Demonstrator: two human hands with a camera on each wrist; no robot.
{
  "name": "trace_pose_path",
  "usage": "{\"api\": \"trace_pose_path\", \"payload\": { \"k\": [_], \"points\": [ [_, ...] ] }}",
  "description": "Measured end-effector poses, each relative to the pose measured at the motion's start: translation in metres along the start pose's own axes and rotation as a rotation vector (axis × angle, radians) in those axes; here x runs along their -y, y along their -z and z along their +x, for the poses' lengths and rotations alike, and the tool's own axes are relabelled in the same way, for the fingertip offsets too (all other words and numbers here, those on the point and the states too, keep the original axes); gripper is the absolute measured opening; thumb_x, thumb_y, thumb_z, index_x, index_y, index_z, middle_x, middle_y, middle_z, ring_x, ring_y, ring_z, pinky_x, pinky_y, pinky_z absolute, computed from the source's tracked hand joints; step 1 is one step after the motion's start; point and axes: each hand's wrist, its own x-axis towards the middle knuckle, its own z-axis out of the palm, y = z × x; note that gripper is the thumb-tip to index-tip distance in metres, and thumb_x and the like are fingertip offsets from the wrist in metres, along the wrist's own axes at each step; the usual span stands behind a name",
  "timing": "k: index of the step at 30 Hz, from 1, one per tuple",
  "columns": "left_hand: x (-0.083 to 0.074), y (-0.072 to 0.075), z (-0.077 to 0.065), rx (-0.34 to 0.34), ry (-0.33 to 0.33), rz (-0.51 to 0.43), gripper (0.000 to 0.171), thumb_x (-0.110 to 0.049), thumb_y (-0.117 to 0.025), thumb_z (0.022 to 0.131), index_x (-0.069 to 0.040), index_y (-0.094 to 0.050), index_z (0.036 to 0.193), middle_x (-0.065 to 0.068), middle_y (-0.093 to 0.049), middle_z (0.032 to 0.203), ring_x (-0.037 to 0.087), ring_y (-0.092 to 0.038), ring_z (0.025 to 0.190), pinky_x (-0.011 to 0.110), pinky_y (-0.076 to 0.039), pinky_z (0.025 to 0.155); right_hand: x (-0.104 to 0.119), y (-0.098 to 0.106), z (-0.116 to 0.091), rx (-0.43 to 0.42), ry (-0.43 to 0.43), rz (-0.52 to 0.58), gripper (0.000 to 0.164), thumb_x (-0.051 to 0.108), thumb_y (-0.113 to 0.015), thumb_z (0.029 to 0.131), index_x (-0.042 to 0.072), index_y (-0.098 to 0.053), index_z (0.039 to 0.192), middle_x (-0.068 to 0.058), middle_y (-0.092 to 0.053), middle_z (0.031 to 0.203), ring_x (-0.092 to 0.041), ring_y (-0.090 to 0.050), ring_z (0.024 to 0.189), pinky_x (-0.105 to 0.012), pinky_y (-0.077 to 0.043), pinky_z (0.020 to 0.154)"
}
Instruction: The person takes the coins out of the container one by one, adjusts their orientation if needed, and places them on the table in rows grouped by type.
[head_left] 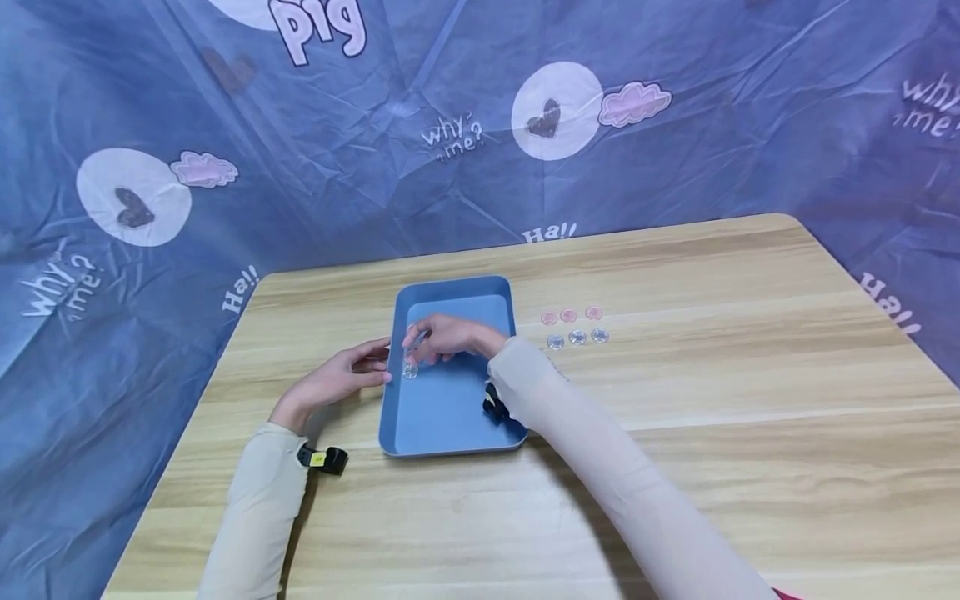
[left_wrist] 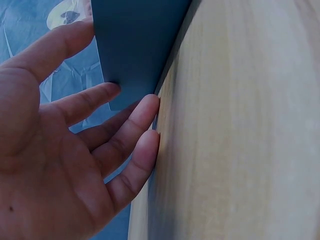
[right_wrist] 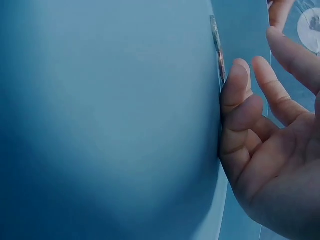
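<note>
A blue rectangular tray [head_left: 442, 417] lies on the wooden table. My left hand [head_left: 337, 379] is at its left side, thumb at the rim and index fingertip against the outer wall; in the left wrist view the lower fingertips [left_wrist: 146, 145] are down by the tabletop. Inside the tray, my right hand [head_left: 446, 335] hovers low at the left part with fingers loosely bent and nothing visible between them. Just below its fingertips lies a clear round disc [head_left: 409, 371]. From the right wrist, a thin disc [right_wrist: 216, 32] and a reddish one [right_wrist: 221, 65] appear edge-on on the tray floor.
Right of the tray, three pink discs [head_left: 568, 316] lie in a row, with three clear discs [head_left: 577, 337] in another row nearer me. More clear discs [head_left: 558, 371] are partly hidden by the right sleeve. A blue printed cloth [head_left: 450, 192] hangs behind the table.
</note>
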Motion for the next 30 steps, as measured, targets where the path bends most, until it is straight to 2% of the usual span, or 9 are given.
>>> {"api": "trace_pose_path", "payload": {
  "k": [3, 6, 8, 10, 13, 15, 17, 19, 30],
  "points": [
    [-0.0026, 0.0002, 0.0014, -0.002, -0.004, -0.006, 0.072, -0.024, -0.062, 0.095, -0.005, -0.024, 0.153, 0.025, -0.041, 0.147, 0.039, -0.046, 0.131, 0.043, -0.044, 0.107, -0.0004, 0.0007, 0.0004, 0.001, 0.009, -0.033, 0.032, 0.019, -0.068, 0.089, 0.008, -0.063, 0.119, -0.012, -0.058, 0.126, -0.014, -0.052, 0.069, -0.022, -0.039, 0.056],
    [-0.0042, 0.0007, 0.0023, -0.002, -0.011, 0.0, 0.072, -0.023, -0.062, 0.095, -0.004, -0.024, 0.153, 0.026, -0.041, 0.147, 0.04, -0.046, 0.131, 0.046, -0.043, 0.108, -0.001, 0.0003, 0.0015, 0.004, 0.022, -0.063, 0.028, 0.014, -0.069, 0.088, 0.006, -0.065, 0.114, -0.013, -0.038, 0.151, -0.013, -0.05, 0.065, -0.02, -0.037, 0.053],
    [-0.0038, 0.0007, 0.0029, 0.001, -0.014, 0.005, 0.072, -0.023, -0.062, 0.095, -0.003, -0.023, 0.153, 0.026, -0.041, 0.147, 0.04, -0.046, 0.131, 0.046, -0.043, 0.108, -0.0012, -0.0006, 0.0022, 0.012, 0.025, -0.084, 0.027, 0.011, -0.069, 0.087, 0.005, -0.066, 0.113, -0.011, -0.026, 0.159, -0.013, -0.049, 0.064, -0.02, -0.036, 0.053],
    [-0.003, 0.0009, 0.0031, 0.004, -0.014, 0.007, 0.072, -0.023, -0.062, 0.095, -0.003, -0.023, 0.153, 0.027, -0.041, 0.147, 0.04, -0.046, 0.131, 0.046, -0.043, 0.108, -0.0013, -0.0017, 0.0028, 0.016, 0.026, -0.099, 0.026, 0.009, -0.069, 0.087, 0.003, -0.066, 0.112, -0.011, -0.023, 0.16, -0.012, -0.048, 0.064, -0.019, -0.037, 0.054],
    [-0.0019, 0.0009, 0.0029, 0.004, -0.009, 0.002, 0.073, -0.024, -0.062, 0.095, -0.003, -0.023, 0.153, 0.026, -0.041, 0.147, 0.039, -0.046, 0.131, 0.047, -0.042, 0.108, -0.0012, -0.0031, 0.0041, 0.021, 0.037, -0.129, 0.026, 0.008, -0.069, 0.087, 0.002, -0.066, 0.111, -0.013, -0.043, 0.149, -0.01, -0.048, 0.065, -0.019, -0.039, 0.057],
    [-0.0015, 0.0012, 0.0026, 0.001, -0.005, -0.002, 0.073, -0.025, -0.063, 0.095, -0.004, -0.024, 0.153, 0.026, -0.041, 0.147, 0.039, -0.046, 0.132, 0.047, -0.042, 0.108, -0.0014, -0.0038, 0.0052, 0.02, 0.045, -0.148, 0.025, 0.007, -0.069, 0.086, 0.001, -0.066, 0.11, -0.012, -0.06, 0.126, -0.009, -0.048, 0.065, -0.018, -0.041, 0.059],
    [-0.001, 0.0014, 0.0023, 0.0, -0.005, -0.005, 0.073, -0.025, -0.063, 0.095, -0.005, -0.024, 0.153, 0.025, -0.04, 0.147, 0.039, -0.046, 0.132, 0.047, -0.042, 0.108, -0.0012, -0.0044, 0.006, 0.022, 0.049, -0.168, 0.025, 0.007, -0.069, 0.086, 0.002, -0.066, 0.111, -0.007, -0.064, 0.101, -0.009, -0.049, 0.067, -0.018, -0.042, 0.061],
    [-0.0006, 0.0014, 0.0022, -0.001, -0.003, -0.007, 0.072, -0.024, -0.062, 0.095, -0.005, -0.024, 0.153, 0.026, -0.04, 0.147, 0.039, -0.045, 0.132, 0.046, -0.042, 0.108, -0.001, -0.0049, 0.006, 0.023, 0.047, -0.183, 0.025, 0.007, -0.07, 0.086, 0.003, -0.067, 0.111, -0.002, -0.062, 0.088, -0.01, -0.05, 0.069, -0.018, -0.042, 0.063],
    [0.0015, 0.0005, 0.0008, 0.003, -0.002, -0.002, 0.072, -0.025, -0.062, 0.095, -0.005, -0.023, 0.153, 0.026, -0.039, 0.148, 0.039, -0.045, 0.132, 0.042, -0.044, 0.107, 0.0031, -0.0092, 0.0059, 0.039, 0.062, -0.291, 0.03, 0.004, -0.071, 0.084, 0.004, -0.067, 0.114, 0.001, -0.058, 0.091, -0.011, -0.051, 0.082, -0.016, -0.042, 0.069]
  ]
}}
